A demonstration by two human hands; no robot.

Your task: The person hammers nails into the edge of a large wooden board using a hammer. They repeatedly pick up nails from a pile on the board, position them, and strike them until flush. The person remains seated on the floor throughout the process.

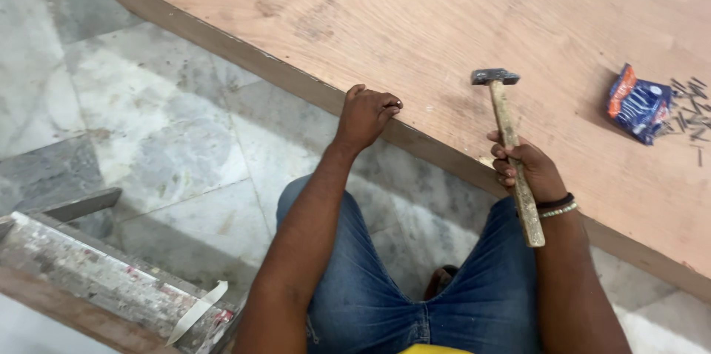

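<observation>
Right hand (529, 169) kept a closed grip mid-handle on the hammer (509, 148), head-heavy, wooden shaft stiff; a hold nearer the butt would likely swing better. Left hand (364, 113) pinched a small nail (398, 105) at the plywood sheet (444, 21) edge.

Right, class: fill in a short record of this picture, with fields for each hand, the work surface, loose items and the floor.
Left hand: pinches a small nail at the edge strip of the large brown plywood sheet
Right hand: grips the wooden-handled steel hammer, head resting above the sheet
Loose items: blue and orange packet with dark loose nails beside it
Floor: grey marble tiles
Lower left: paint-spattered wooden plank
</observation>
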